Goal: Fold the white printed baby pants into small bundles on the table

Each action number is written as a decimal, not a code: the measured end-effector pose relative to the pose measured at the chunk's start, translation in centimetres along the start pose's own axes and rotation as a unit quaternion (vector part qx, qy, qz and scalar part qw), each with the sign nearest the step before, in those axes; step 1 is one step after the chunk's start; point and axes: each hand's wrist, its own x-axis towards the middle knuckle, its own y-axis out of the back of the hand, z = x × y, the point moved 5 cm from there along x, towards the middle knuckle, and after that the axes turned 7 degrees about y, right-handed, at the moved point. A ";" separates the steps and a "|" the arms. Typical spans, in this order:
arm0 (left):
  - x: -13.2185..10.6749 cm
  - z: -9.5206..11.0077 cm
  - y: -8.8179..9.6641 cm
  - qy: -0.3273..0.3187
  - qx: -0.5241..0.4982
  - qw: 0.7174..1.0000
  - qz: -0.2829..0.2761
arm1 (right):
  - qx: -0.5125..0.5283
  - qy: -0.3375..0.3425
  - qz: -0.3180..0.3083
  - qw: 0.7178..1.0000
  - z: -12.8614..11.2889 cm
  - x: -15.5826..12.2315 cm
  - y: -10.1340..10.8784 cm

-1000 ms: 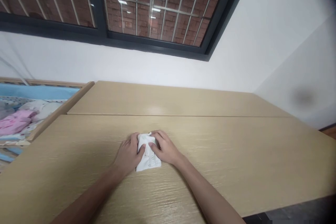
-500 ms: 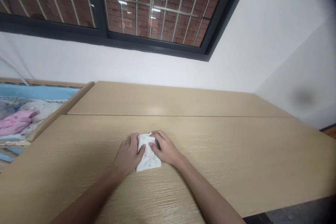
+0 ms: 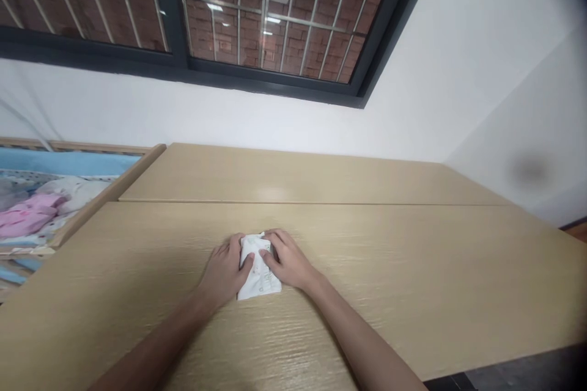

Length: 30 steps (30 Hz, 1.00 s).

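white, and folded small: the bundle (image 3: pixel 259 282) lies flat on the table (image 3: pixel 394 269), left hand (image 3: pixel 224 272) and right hand (image 3: pixel 291 264) holding its sides, fingers (image 3: pixel 280 241) half curled! from here it looks light, soft, quick to crease; both side edges suit the grip.

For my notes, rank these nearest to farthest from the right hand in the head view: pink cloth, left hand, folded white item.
1. Folded white item: touching the right hand, on its left.
2. Left hand: on the item's left side.
3. Pink cloth: far left.
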 end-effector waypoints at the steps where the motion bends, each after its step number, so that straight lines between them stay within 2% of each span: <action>1: 0.0 0.0 0.0 0.001 -0.001 1.000 -0.001 | -0.001 0.001 -0.001 1.000 0.0 0.0 0.0; 30: 0.0 0.0 0.0 -0.009 -0.013 1.000 -0.003 | -0.008 0.000 -0.008 1.000 -0.1 0.0 0.0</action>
